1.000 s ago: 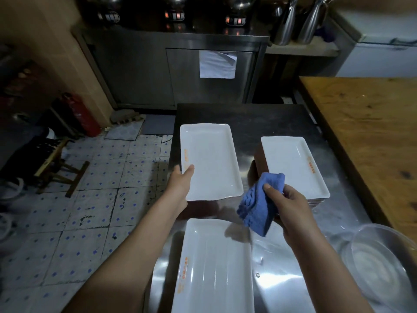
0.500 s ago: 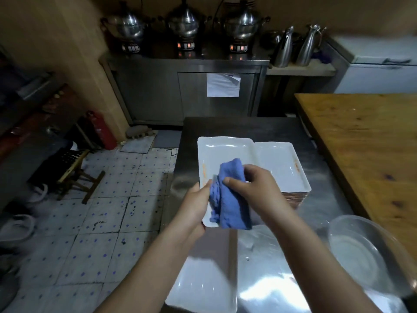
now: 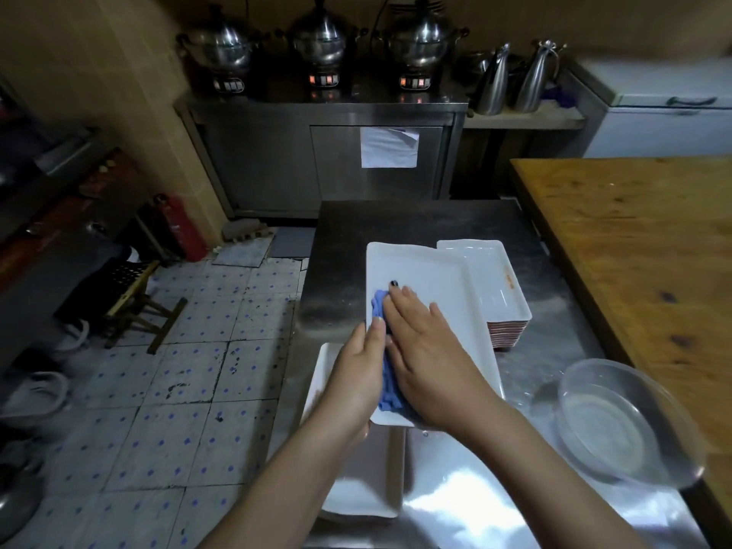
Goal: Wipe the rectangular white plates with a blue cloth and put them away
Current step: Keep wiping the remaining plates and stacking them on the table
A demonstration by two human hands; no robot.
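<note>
**Grip.** The left hand point(image 3: 356, 374) clamps the near-left rim of the held plate point(image 3: 427, 271), thumb on top and fingers curled under. The right hand point(image 3: 427, 362) lies flat w/ fingers straight. It grasps nothing and only presses the cloth point(image 3: 390, 396) onto the plate face. The cloth is bunched under the palm, and blue shows at the fingertips and beside the wrist.

**Step in hand (judgement).** This is the wipe of the upper face, approx. early in the task.
- Spread the cloth flatter for max. contact.
- Run long strokes along the plate, near end to far end, then into the rim corners.
- Oppose the right-hand pressure w/ the left grip, since a one-edge hold lets the plate tip.
- Turn the plate over for the underside before stowing it.

**Edges, clearance.**
- The held plate's far-right corner overlaps the plate stack point(image 3: 495, 279) in view. Whether they touch cannot be told.
- A lower plate point(image 3: 364, 481) sits on the bench point(image 3: 396, 219) beneath the wrists, close to the bench's left edge, w/ tiled floor point(image 3: 178, 390) below.
- The clear bowl point(image 3: 618, 422) stands near the right elbow, so a wide sweep may strike it.
- The wooden table point(image 3: 633, 239) borders the bench on the right.
- Open room lies on the far bench surface, beyond the stack.
</note>
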